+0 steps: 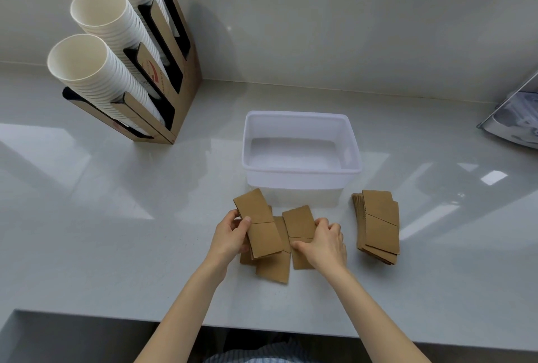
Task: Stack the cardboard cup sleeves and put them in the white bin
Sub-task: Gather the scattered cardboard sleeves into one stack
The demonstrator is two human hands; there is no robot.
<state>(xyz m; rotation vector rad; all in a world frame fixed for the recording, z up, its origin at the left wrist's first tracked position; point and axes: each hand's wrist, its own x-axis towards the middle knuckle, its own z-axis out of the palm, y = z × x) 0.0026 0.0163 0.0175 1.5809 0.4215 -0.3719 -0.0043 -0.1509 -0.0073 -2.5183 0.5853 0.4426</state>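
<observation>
The left hand (231,231) gripped a small stack of cardboard cup sleeves (260,224), thumb on top, tilted above more loose sleeves (275,268) lying on the counter (116,217). At its 3 o'clock, the right hand (324,241) pinched a single flat sleeve (298,221) resting on the counter. The white bin (301,145) stood at 12 o'clock from both hands, with nothing visible inside. A neat sleeve pile (378,227) lay at 3 o'clock from the right hand, well apart from it. A cup dispenser (163,83) stood at 10 o'clock.
</observation>
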